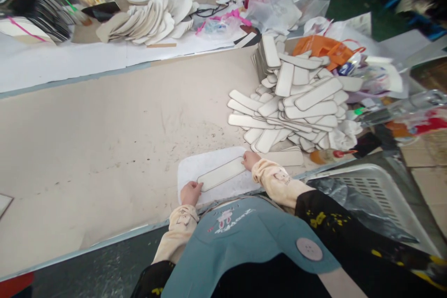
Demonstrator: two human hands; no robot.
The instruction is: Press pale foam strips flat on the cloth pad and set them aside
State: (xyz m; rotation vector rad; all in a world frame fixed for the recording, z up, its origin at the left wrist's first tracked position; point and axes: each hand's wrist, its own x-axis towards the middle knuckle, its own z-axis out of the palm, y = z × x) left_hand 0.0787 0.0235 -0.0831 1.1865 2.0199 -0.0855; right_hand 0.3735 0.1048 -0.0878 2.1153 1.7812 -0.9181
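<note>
A long cream strip with rounded corners and a dark edge (221, 174) lies slantwise over a white rounded sheet (188, 165) at the table's near edge. My left hand (191, 193) pinches the strip's left end between thumb and fingers. At the strip's right end, my right hand (250, 160) is closed on it, with the fingertips partly hidden. Just right of that hand, a few similar strips (284, 157) lie flat in a low stack. Beyond them spreads a large heap of the same cream strips (314, 98).
A glue bottle with a red tip (330, 156) lies right of the strips. A white plastic basket (380, 181) stands at my right. Stacked curved pieces (150, 21) sit on the far white surface. An orange bag (324, 50) and clear plastic bags (274, 2) lie behind the heap.
</note>
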